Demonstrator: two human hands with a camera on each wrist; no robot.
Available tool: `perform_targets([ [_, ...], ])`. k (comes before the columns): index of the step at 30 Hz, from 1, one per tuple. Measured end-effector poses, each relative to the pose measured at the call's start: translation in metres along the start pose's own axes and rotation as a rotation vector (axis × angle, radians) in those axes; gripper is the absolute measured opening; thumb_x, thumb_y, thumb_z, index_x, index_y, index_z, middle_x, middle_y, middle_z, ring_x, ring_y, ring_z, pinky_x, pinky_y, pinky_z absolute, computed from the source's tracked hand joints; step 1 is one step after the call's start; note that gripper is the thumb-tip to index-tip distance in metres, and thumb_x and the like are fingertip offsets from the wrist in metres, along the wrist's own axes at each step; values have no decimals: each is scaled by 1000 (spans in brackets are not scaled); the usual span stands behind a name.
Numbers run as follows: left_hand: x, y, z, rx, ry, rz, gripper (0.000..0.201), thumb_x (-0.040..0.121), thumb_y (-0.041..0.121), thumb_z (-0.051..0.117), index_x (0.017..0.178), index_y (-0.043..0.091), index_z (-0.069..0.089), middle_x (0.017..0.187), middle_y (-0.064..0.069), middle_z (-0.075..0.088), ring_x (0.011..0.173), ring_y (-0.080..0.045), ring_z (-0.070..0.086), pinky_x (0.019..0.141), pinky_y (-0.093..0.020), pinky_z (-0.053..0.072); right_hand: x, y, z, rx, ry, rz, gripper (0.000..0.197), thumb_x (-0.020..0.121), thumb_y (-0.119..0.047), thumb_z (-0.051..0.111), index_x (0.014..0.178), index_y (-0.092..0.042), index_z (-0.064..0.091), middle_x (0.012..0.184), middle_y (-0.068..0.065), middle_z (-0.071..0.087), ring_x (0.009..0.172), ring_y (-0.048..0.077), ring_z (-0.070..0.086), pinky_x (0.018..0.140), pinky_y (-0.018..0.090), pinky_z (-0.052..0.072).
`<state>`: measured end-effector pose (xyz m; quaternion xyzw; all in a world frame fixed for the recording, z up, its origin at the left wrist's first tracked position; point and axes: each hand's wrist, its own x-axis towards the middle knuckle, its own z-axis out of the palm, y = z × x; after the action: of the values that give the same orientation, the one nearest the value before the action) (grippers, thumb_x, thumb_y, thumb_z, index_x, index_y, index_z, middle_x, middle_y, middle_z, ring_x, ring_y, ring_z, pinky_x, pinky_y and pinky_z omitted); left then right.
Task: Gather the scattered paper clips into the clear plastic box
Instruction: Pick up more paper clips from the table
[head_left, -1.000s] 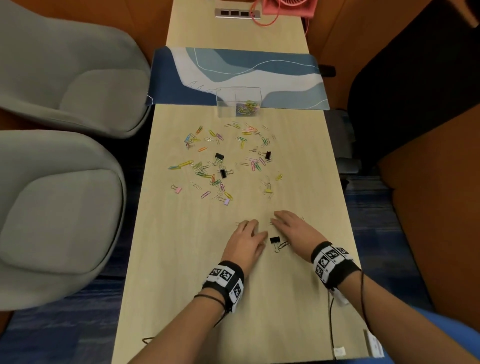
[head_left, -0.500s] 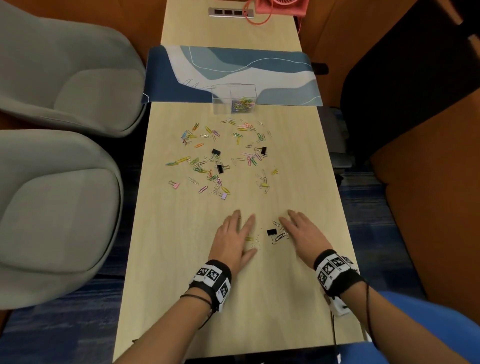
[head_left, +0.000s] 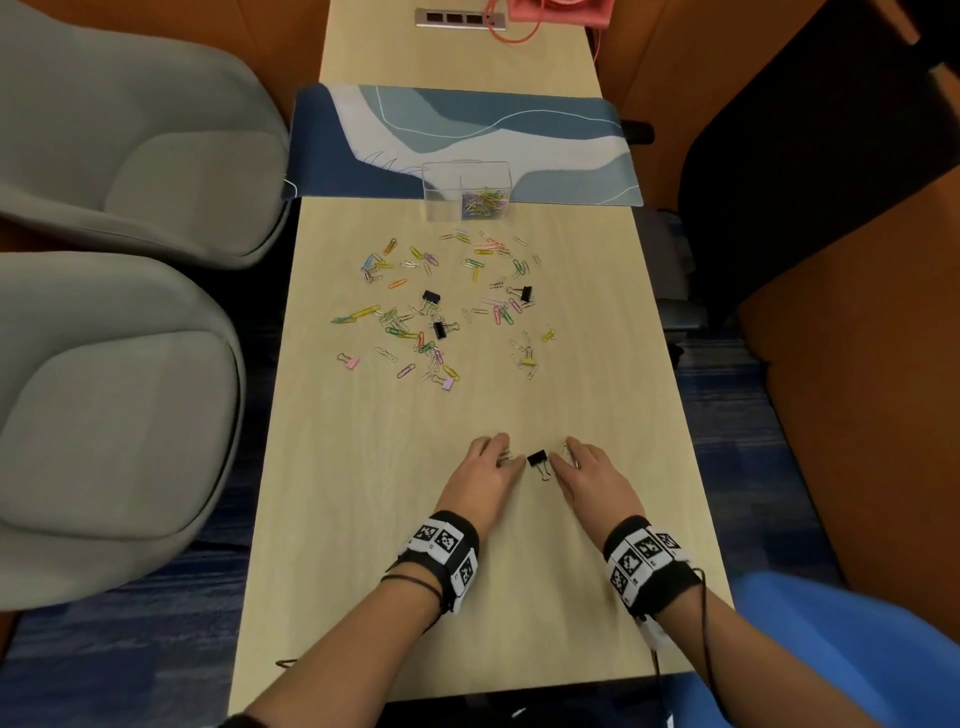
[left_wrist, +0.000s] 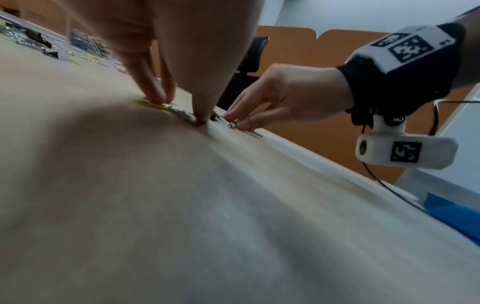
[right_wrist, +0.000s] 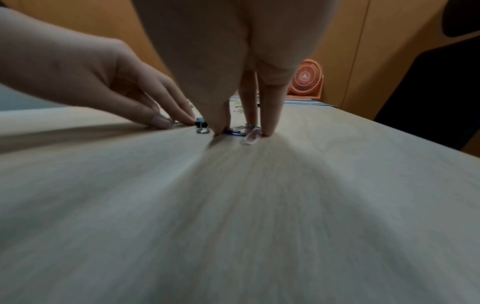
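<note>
Many coloured paper clips (head_left: 441, 306) and a few binder clips lie scattered mid-table. The clear plastic box (head_left: 467, 189) stands beyond them on the mat's near edge, with several clips in its right part. Near me, my left hand (head_left: 501, 460) and right hand (head_left: 569, 460) rest fingertips-down on either side of a black binder clip (head_left: 537, 460). Left fingers (left_wrist: 155, 90) press a yellow clip (left_wrist: 153, 105) and some silver ones. Right fingers (right_wrist: 270, 115) press a pink clip (right_wrist: 252, 136) and a blue one beside the binder clip (right_wrist: 201, 123).
A blue patterned desk mat (head_left: 467, 135) crosses the long wooden table (head_left: 363, 519). A power strip (head_left: 460, 18) and an orange fan (right_wrist: 307, 79) sit at the far end. Two grey chairs (head_left: 130, 156) stand left of the table, and a dark chair is at the right.
Both hands have drawn closer together, dragging small clusters of clips inward toward the black binder clip. The fingers now stand more upright on their tips.
</note>
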<state>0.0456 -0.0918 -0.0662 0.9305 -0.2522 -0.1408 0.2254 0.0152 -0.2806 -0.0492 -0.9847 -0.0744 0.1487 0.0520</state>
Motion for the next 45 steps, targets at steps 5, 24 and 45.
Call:
perform_targets([
  [5, 5, -5, -2, -82, -1, 38, 22, 87, 8, 67, 108, 3, 66, 111, -15, 59, 103, -33, 57, 73, -40, 57, -1, 6, -2, -14, 29, -36, 45, 50, 9, 85, 90, -9, 74, 98, 16, 68, 85, 31, 66, 56, 28, 57],
  [24, 57, 8, -42, 265, -314, -75, 14, 87, 4, 57, 101, 4, 60, 103, -15, 63, 96, -34, 61, 78, -38, 47, 48, -7, -38, -12, -175, 156, 20, 86, -1, 52, 91, -8, 70, 93, 10, 67, 87, 28, 63, 74, 29, 50],
  [45, 193, -71, -197, -606, 398, -230, 23, 70, 3, 78, 88, 16, 79, 72, 3, 71, 62, -4, 60, 64, -10, 51, 171, 56, -174, 1544, 397, 478, 12, 77, 4, 73, 89, 3, 73, 83, 11, 73, 72, 14, 70, 67, 16, 54],
])
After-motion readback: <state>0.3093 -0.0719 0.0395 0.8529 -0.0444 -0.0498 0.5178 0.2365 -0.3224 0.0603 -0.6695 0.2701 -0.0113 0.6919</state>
